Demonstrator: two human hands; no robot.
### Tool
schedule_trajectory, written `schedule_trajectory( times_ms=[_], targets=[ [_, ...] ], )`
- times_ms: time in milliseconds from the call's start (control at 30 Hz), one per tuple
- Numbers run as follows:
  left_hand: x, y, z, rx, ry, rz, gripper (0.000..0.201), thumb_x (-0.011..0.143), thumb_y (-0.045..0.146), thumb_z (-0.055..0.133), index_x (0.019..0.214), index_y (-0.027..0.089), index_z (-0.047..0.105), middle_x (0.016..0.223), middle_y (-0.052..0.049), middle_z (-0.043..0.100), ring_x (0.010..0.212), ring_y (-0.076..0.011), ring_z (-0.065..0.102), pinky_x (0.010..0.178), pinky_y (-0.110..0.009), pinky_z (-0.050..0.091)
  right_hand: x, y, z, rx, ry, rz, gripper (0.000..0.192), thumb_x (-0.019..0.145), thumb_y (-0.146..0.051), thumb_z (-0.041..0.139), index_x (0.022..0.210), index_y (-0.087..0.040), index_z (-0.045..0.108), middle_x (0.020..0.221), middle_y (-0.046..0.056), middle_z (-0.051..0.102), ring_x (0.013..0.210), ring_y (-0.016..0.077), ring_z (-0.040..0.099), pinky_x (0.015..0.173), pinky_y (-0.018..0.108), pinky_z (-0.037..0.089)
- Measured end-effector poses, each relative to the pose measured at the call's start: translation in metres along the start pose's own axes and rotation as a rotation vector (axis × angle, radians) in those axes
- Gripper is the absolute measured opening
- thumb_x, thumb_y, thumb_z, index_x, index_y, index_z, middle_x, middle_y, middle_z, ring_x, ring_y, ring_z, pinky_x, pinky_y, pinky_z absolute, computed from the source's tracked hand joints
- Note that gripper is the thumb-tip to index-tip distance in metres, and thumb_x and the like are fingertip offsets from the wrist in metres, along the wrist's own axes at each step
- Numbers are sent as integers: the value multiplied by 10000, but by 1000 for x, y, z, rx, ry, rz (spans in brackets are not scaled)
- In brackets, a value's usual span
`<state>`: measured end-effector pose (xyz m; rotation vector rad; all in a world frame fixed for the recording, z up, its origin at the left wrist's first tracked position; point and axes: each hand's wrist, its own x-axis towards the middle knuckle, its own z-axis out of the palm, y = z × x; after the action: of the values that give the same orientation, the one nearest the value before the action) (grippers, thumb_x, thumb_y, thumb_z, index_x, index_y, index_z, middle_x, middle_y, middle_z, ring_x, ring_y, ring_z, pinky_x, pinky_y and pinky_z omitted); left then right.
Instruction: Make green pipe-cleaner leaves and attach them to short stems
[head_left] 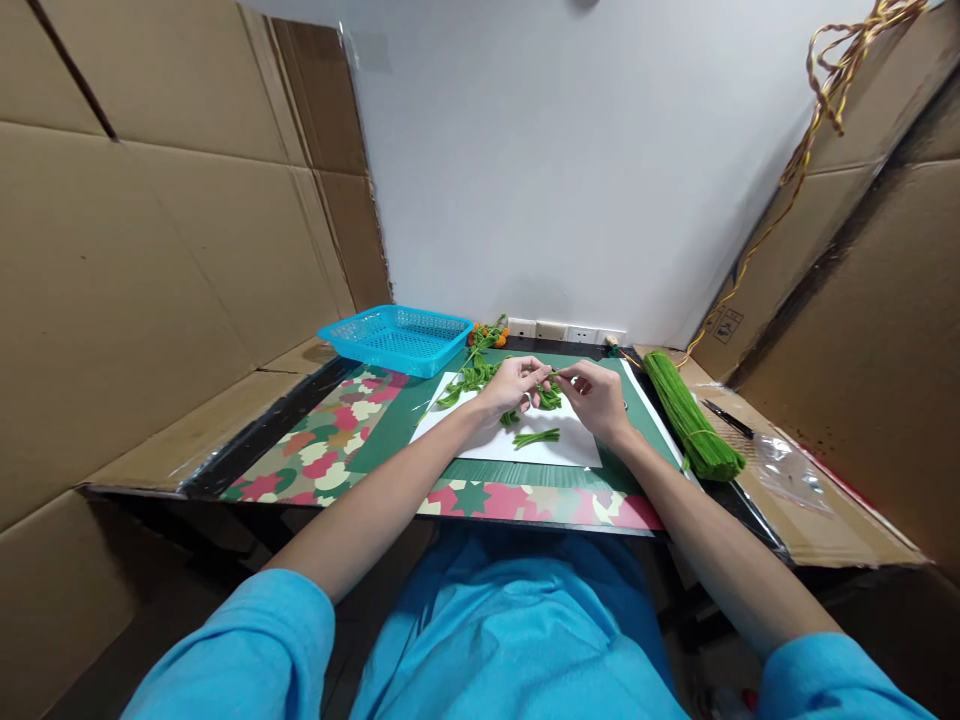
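Above a white sheet [465, 455], my left hand [517, 385] and my right hand [596, 395] meet, fingertips pinched close together. A short green pipe cleaner [553, 376] runs between them, mostly covered by the fingers. Below the hands lies a small bunch of cut green pipe cleaner pieces [536, 438]. Bent green pieces [474, 378] are heaped on the sheet to the left of my left hand. Another clump of green pieces [550, 398] shows between the hands, partly hidden.
A blue plastic basket [405, 345] stands at the back left, beside orange and green pipe cleaner pieces [491, 335]. On the right lie a thick bundle of green pipe cleaners [691, 415], a dark-handled tool [727, 418] and a clear plastic bag [791, 472]. Cardboard walls [187, 220] flank the table.
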<state>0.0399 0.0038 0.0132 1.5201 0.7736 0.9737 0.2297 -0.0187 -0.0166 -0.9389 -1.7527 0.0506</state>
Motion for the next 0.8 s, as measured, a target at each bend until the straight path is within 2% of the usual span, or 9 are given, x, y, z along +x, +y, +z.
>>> schedule_trajectory(
  times_ms=[100, 267, 367, 467, 567, 667, 800],
  targets=[
    [-1, 2, -1, -5, -22, 23, 489, 823, 557, 865, 873, 131, 631, 801, -24, 686, 470, -77, 601, 348, -180, 367, 1, -5, -2, 85, 26, 59, 318, 953, -487, 706, 836, -204, 789, 732, 58, 752, 570, 163, 589, 558, 295, 464],
    [-1, 3, -1, 2, -22, 13, 476, 815, 534, 878, 874, 131, 633, 820, -40, 709, 473, -74, 599, 358, -176, 358, 4, -13, -4, 321, 2, 285, 410, 857, -575, 784, 823, -166, 793, 667, 66, 747, 463, 147, 556, 452, 282, 423],
    [-3, 5, 0, 6, -11, 9, 443, 827, 505, 870, 871, 127, 644, 821, -49, 717, 478, -78, 601, 354, -177, 351, 6, -14, -4, 377, 3, 318, 422, 814, -575, 818, 809, -154, 796, 661, 72, 749, 442, 139, 543, 428, 275, 409],
    [-4, 6, 0, 8, 1, -4, 404, 845, 472, 855, 868, 122, 655, 844, -65, 733, 489, -74, 601, 363, -175, 349, 6, -14, -5, 321, 14, 286, 419, 836, -572, 794, 799, -154, 800, 682, 83, 762, 476, 148, 566, 448, 276, 418],
    [-4, 4, 1, 24, -1, -4, 377, 853, 449, 845, 874, 122, 659, 861, -81, 753, 484, -73, 596, 371, -178, 359, 3, -11, -4, 161, 16, 183, 375, 898, -528, 730, 805, -172, 802, 688, 71, 764, 510, 151, 570, 495, 282, 425],
    [-1, -1, 1, 59, -7, 33, 357, 865, 437, 829, 868, 125, 654, 845, -82, 756, 471, -81, 600, 373, -186, 372, -1, -4, -2, -32, 6, 63, 313, 944, -447, 657, 816, -194, 792, 641, 41, 729, 522, 151, 566, 541, 284, 419],
    [1, -7, 3, 133, 14, 98, 323, 880, 405, 813, 853, 135, 638, 788, -51, 729, 446, -81, 595, 359, -180, 350, -5, 3, 1, -180, -54, 0, 270, 972, -374, 601, 854, -206, 777, 594, 11, 681, 499, 143, 554, 558, 273, 398]
  ],
)
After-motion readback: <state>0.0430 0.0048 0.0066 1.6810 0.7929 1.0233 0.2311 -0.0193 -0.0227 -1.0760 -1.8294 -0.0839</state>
